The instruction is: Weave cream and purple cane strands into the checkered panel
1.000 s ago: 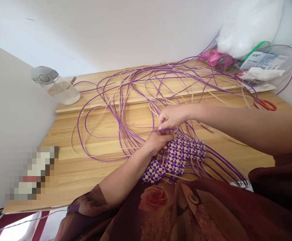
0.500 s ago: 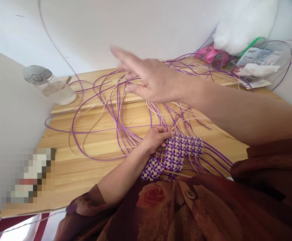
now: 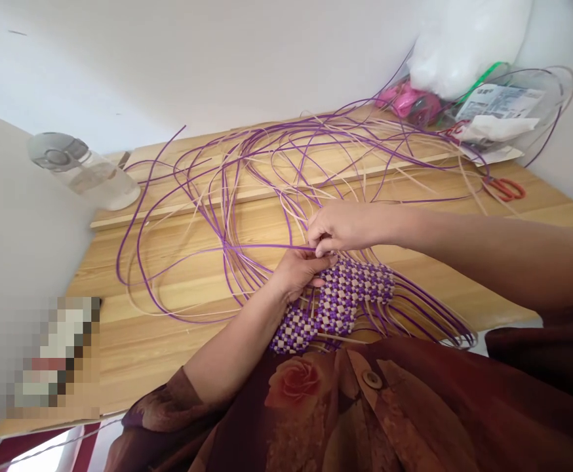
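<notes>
A purple and beige woven piece (image 3: 338, 305) lies at the table's near edge, close to my body, with long loose strands spreading from it. My left hand (image 3: 297, 272) grips its upper left edge, thumb on top. Just above, my right hand (image 3: 338, 226) is closed in a pinch at that same edge, its fingertips almost touching my left thumb. A purple strand (image 3: 257, 247) runs from the right fingertips out to the left. Whatever else lies between the fingers is hidden.
Purple and beige strands (image 3: 247, 147) loop across the back of the wooden table (image 3: 134, 347). A bottle (image 3: 87, 170) stands at the back left. Orange-handled scissors (image 3: 505, 189) lie at the right, below plastic bags (image 3: 468, 52). A blurred-out object (image 3: 58, 351) sits at the left edge.
My right hand has come down from above the table, where it was open, to the woven piece and closed there. My left hand keeps its hold.
</notes>
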Action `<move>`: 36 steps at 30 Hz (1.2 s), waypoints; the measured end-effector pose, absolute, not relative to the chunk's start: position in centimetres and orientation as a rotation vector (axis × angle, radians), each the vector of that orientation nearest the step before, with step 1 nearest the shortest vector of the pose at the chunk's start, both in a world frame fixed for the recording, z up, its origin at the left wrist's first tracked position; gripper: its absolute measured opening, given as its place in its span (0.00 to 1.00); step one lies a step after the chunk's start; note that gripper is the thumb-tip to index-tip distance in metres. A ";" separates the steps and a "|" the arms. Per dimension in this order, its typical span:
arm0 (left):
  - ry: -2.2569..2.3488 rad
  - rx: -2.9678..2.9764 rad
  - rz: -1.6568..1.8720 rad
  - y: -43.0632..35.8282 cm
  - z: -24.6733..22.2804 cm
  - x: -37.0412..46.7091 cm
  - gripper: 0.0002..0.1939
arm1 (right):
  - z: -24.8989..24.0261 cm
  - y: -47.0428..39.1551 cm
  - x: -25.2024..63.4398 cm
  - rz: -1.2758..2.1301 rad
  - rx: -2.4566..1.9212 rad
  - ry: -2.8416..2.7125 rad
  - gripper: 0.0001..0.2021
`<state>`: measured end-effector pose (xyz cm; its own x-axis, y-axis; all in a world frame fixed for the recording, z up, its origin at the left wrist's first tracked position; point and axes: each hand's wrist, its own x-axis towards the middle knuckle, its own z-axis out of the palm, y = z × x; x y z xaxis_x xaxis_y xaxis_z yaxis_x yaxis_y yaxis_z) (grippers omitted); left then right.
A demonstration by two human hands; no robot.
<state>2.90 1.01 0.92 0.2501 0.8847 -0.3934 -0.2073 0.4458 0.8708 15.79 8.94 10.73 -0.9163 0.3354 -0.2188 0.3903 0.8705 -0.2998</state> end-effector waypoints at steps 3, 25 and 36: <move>1.067 0.728 0.874 1.0 0.9 3.0 0.19 | 9.8 9.0 15.0 -0.529 0.484 2.881 0.08; 1.045 0.512 0.769 1.6 1.7 2.6 0.06 | 9.0 3.2 19.4 -0.467 1.350 3.169 0.17; 1.092 0.596 0.807 1.6 1.2 2.9 0.10 | 2.8 -0.2 19.7 -0.514 1.922 3.242 0.11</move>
<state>2.89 1.56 1.21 0.2355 0.8121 -0.5339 -0.2722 0.5824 0.7659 19.66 -0.21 2.82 -0.3318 0.8534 0.4020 0.6871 0.5106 -0.5169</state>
